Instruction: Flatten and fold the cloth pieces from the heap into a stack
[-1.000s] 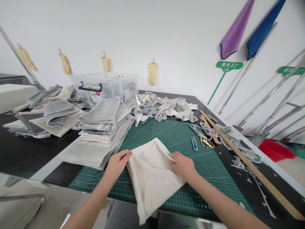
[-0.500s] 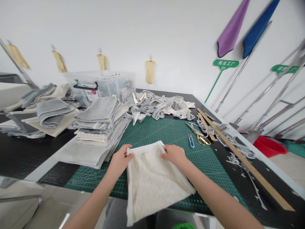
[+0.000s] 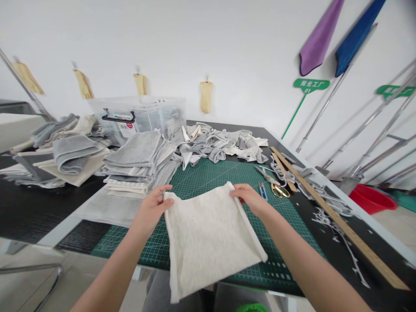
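Observation:
A cream towel cloth [image 3: 204,234] is spread over the near part of the green cutting mat [image 3: 224,173], its lower edge hanging past the table front. My left hand [image 3: 152,208] pinches the cloth's top left corner. My right hand [image 3: 248,197] pinches the top right corner. The cloth is stretched flat between both hands, its side edges slightly rolled.
A stack of folded grey and cream cloths [image 3: 138,162] stands left of the mat, loose cloth pieces [image 3: 221,145] lie behind it. Blue snips [image 3: 261,190], gold-handled scissors [image 3: 276,186], a wooden ruler [image 3: 334,221] and fabric trimmings lie right. A clear bin [image 3: 139,117] and a red basin [image 3: 370,199] stand farther off.
The cloth was folded with a flap turned in; both hands have moved apart and away from me, opening it and pulling it flat by the top corners.

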